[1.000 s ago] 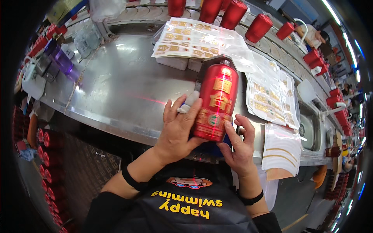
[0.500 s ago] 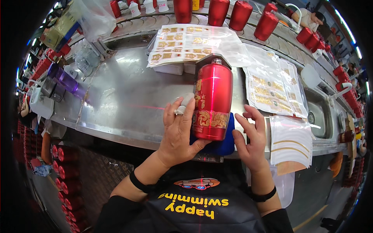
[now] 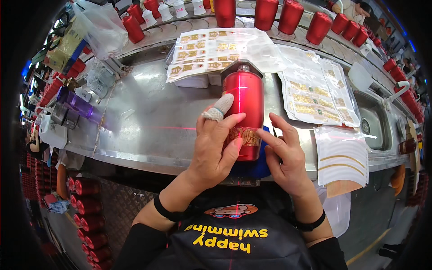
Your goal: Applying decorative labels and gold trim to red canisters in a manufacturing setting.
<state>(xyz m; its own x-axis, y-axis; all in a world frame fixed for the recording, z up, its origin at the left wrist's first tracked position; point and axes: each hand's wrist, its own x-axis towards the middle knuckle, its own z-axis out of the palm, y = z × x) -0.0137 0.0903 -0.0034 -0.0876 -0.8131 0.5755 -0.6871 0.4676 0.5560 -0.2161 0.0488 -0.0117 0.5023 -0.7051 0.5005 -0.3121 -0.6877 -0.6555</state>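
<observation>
I see the red bottle (image 3: 243, 105) lying on a blue cloth (image 3: 256, 164) on the steel table (image 3: 148, 121). My left hand (image 3: 215, 150) presses spread fingers (one taped) onto its gold label (image 3: 243, 135); right hand (image 3: 284, 150) touches the label's edge, fingers together.

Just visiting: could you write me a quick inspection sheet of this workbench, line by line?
Surface: steel bench, shiny, with a sink at the right.
Job's things: red bottle lying on a blue pad, gold label band near its base.
Clutter: gold sticker sheets, striped sheets, purple container, plastic bag.
Hands: left hand rests on the bottle, one finger wrapped in a cot; right hand fingers touch the label.
Cables: nothing seen.
Surroundings: red bottles on a conveyor behind, more bottles under the bench.
</observation>
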